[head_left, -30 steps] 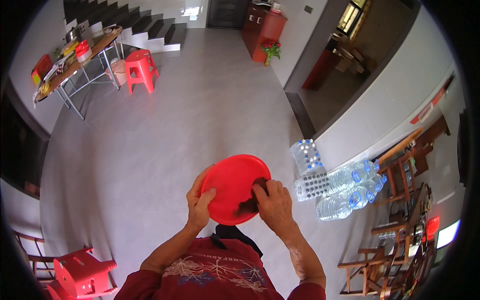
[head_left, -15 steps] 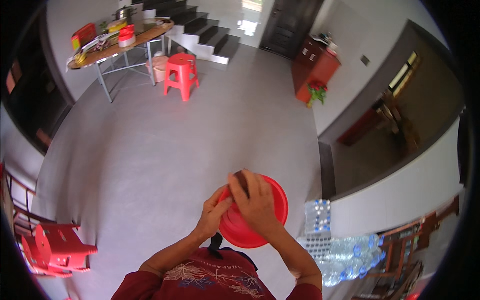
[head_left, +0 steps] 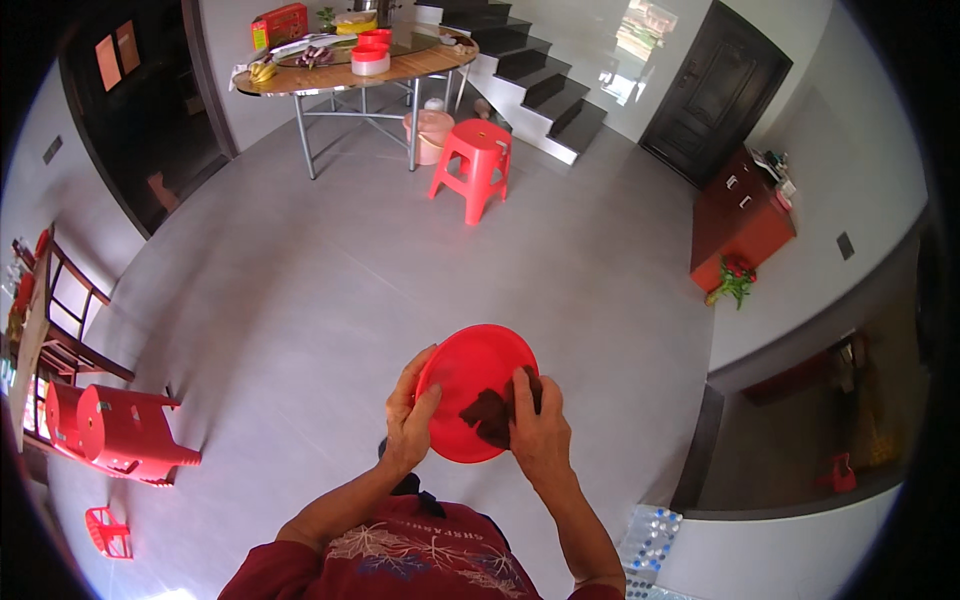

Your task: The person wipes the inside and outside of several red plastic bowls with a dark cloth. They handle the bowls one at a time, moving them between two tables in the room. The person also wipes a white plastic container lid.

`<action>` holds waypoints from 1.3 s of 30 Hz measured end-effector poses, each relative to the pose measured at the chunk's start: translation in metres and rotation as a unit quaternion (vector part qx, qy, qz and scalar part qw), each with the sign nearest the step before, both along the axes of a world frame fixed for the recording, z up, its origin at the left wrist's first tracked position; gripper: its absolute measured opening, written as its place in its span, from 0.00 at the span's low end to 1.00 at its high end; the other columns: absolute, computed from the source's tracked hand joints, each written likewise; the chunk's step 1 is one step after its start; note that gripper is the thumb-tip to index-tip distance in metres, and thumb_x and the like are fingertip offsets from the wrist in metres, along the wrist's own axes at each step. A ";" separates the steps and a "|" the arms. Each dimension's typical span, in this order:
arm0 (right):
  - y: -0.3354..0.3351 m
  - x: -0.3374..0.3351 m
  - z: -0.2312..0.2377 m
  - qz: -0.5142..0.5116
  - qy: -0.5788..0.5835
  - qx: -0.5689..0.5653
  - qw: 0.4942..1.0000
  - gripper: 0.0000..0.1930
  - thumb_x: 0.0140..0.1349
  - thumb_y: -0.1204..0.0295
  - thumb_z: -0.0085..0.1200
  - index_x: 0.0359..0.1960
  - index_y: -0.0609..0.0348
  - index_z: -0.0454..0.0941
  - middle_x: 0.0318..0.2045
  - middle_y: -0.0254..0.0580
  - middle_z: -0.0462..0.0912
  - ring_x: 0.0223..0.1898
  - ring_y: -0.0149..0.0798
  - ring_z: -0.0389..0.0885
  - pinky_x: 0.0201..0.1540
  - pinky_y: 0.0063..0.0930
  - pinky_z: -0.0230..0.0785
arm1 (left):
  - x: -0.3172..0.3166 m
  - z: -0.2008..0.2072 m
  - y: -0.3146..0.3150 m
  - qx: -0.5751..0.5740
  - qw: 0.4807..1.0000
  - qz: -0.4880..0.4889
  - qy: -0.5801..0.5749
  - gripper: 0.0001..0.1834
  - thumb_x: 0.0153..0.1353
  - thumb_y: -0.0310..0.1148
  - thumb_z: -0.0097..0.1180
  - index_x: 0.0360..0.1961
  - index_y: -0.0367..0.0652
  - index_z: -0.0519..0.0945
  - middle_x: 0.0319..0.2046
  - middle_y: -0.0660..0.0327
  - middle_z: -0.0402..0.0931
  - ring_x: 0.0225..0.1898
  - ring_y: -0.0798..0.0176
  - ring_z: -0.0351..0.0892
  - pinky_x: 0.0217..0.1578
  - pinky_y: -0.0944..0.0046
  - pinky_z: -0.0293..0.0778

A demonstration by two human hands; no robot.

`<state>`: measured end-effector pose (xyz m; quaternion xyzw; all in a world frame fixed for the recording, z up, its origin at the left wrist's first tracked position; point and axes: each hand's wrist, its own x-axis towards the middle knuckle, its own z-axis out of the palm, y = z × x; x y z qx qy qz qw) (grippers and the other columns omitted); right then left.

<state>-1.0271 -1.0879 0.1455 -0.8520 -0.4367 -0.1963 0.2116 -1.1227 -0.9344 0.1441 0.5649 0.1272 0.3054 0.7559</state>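
Stools [head_left: 130, 430], red plastic, far left by dark wooden furniture. Table [head_left: 285, 88] farther in, bananas [head_left: 262, 73] at its near left end; it sits more to the right in my feed than half a second ago, so the head view has swung round. Left hand [head_left: 408, 428]: clamped on the left rim of the red basin [head_left: 465, 355], thumb on the inner side, same hold as before. Basin is up in front of the shirt, inside facing me. Beyond it, a red stool [head_left: 478, 160] stands on the floor.

Main change: dark brown cloth [head_left: 488, 412] was bunched at the left rim with both hands crowded together; now it hangs loose across the lower right of the inner face. Right hand [head_left: 540, 432] has come back to the right side, cloth pinched between thumb and fingers. Hands apart now, basin between them. For the work, I judge the cloth's contact has switched from left rim to right side, left hand acting purely as holder. Can't tell if right fingertips press the rim behind. Bottle pack [head_left: 652, 540] low right, mostly out of view.
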 end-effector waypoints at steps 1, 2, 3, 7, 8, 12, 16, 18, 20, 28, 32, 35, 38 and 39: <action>0.025 0.008 0.004 0.005 0.038 0.038 0.999 0.30 0.49 0.82 0.58 0.57 0.63 0.65 0.49 0.56 0.67 0.45 0.54 0.74 0.37 0.37 0.75 | 0.010 0.001 0.017 0.005 1.000 0.002 0.008 0.23 0.65 0.25 0.43 0.62 0.36 0.63 0.56 0.57 0.68 0.56 0.66 0.66 0.58 0.65 0.61; 0.052 0.018 0.010 0.009 0.074 0.075 0.994 0.29 0.48 0.84 0.58 0.55 0.64 0.66 0.49 0.55 0.67 0.45 0.52 0.74 0.38 0.37 0.74 | 0.021 0.003 0.032 0.009 1.000 0.002 0.014 0.23 0.65 0.25 0.43 0.62 0.36 0.63 0.56 0.57 0.68 0.56 0.66 0.66 0.58 0.65 0.61; 0.079 0.029 0.016 0.009 0.107 0.111 0.988 0.28 0.48 0.85 0.59 0.53 0.64 0.67 0.49 0.54 0.67 0.45 0.51 0.75 0.39 0.37 0.74 | 0.034 0.005 0.048 0.012 1.000 -0.001 0.018 0.23 0.65 0.25 0.43 0.62 0.36 0.63 0.55 0.57 0.68 0.56 0.66 0.66 0.58 0.65 0.61; 0.167 0.080 0.020 0.025 0.246 0.199 0.948 0.21 0.53 0.81 0.56 0.50 0.63 0.69 0.49 0.53 0.66 0.47 0.51 0.72 0.45 0.37 0.70 | 0.079 0.015 0.099 -0.017 0.999 -0.034 -0.005 0.22 0.67 0.29 0.43 0.61 0.36 0.64 0.54 0.58 0.69 0.56 0.66 0.66 0.58 0.66 0.60; 0.182 0.091 0.011 0.057 0.245 0.199 0.947 0.20 0.55 0.80 0.52 0.51 0.62 0.69 0.49 0.52 0.66 0.48 0.51 0.71 0.47 0.37 0.69 | 0.093 0.011 0.113 -0.027 0.999 -0.031 -0.003 0.22 0.67 0.29 0.43 0.61 0.36 0.64 0.54 0.58 0.69 0.56 0.66 0.66 0.58 0.66 0.60; 0.226 0.123 0.002 0.210 0.204 0.156 0.943 0.21 0.52 0.81 0.49 0.51 0.61 0.71 0.47 0.52 0.67 0.47 0.52 0.70 0.46 0.42 0.69 | 0.152 -0.010 0.165 -0.064 0.998 0.005 0.000 0.21 0.67 0.32 0.43 0.60 0.36 0.66 0.53 0.58 0.69 0.55 0.67 0.66 0.58 0.65 0.61; 0.228 0.191 0.011 0.269 0.249 -0.064 0.928 0.21 0.48 0.83 0.50 0.47 0.58 0.75 0.44 0.45 0.70 0.42 0.48 0.72 0.43 0.39 0.70 | 0.215 -0.016 0.208 -0.009 0.999 0.051 -0.005 0.21 0.67 0.31 0.43 0.60 0.35 0.66 0.54 0.57 0.69 0.56 0.65 0.66 0.58 0.64 0.61; 0.233 0.233 0.011 0.243 0.166 -0.161 0.942 0.18 0.49 0.80 0.50 0.44 0.56 0.76 0.42 0.43 0.71 0.40 0.47 0.73 0.37 0.38 0.72 | 0.247 -0.014 0.225 -0.015 0.998 0.053 -0.012 0.21 0.67 0.30 0.44 0.60 0.35 0.66 0.55 0.57 0.69 0.56 0.64 0.66 0.58 0.64 0.61; 0.244 0.283 0.008 0.189 0.072 -0.191 0.961 0.15 0.49 0.78 0.51 0.41 0.55 0.76 0.39 0.41 0.72 0.37 0.45 0.73 0.31 0.37 0.72 | 0.280 -0.009 0.241 -0.009 0.998 0.057 -0.026 0.22 0.66 0.30 0.45 0.60 0.35 0.66 0.55 0.56 0.69 0.57 0.65 0.65 0.59 0.63 0.60; 0.360 0.390 0.005 0.123 0.036 -0.152 0.980 0.13 0.52 0.75 0.50 0.41 0.62 0.74 0.31 0.46 0.69 0.35 0.48 0.73 0.30 0.40 0.72 | 0.373 0.007 0.314 0.010 0.991 0.136 0.000 0.23 0.66 0.33 0.49 0.60 0.37 0.66 0.56 0.57 0.69 0.58 0.65 0.65 0.59 0.63 0.59; 0.416 0.390 0.000 0.292 0.232 -0.160 0.914 0.13 0.56 0.78 0.47 0.45 0.59 0.73 0.38 0.51 0.72 0.40 0.52 0.75 0.40 0.43 0.71 | 0.394 -0.009 0.371 0.051 0.981 0.184 0.035 0.23 0.66 0.35 0.48 0.61 0.38 0.66 0.56 0.56 0.69 0.58 0.63 0.65 0.59 0.63 0.59; 0.480 0.405 0.013 0.375 0.407 0.034 0.832 0.12 0.60 0.77 0.47 0.46 0.61 0.72 0.40 0.51 0.72 0.38 0.52 0.74 0.40 0.40 0.70 | 0.404 -0.011 0.411 -0.002 0.986 0.168 0.005 0.24 0.67 0.35 0.48 0.61 0.38 0.65 0.55 0.56 0.70 0.57 0.63 0.65 0.59 0.63 0.59; 0.552 0.417 0.006 0.313 0.372 0.093 0.869 0.15 0.60 0.78 0.46 0.51 0.62 0.70 0.41 0.52 0.71 0.40 0.51 0.74 0.40 0.38 0.69 | 0.417 -0.006 0.459 0.005 0.990 0.140 0.019 0.22 0.68 0.34 0.45 0.61 0.39 0.65 0.54 0.57 0.70 0.57 0.65 0.65 0.59 0.63 0.60; 0.575 0.421 0.004 0.295 0.350 0.117 0.881 0.16 0.60 0.79 0.46 0.51 0.62 0.70 0.41 0.52 0.70 0.40 0.51 0.74 0.40 0.37 0.69 | 0.422 -0.001 0.477 0.004 0.989 0.144 0.019 0.22 0.67 0.34 0.45 0.60 0.39 0.66 0.54 0.56 0.70 0.56 0.65 0.65 0.59 0.63 0.60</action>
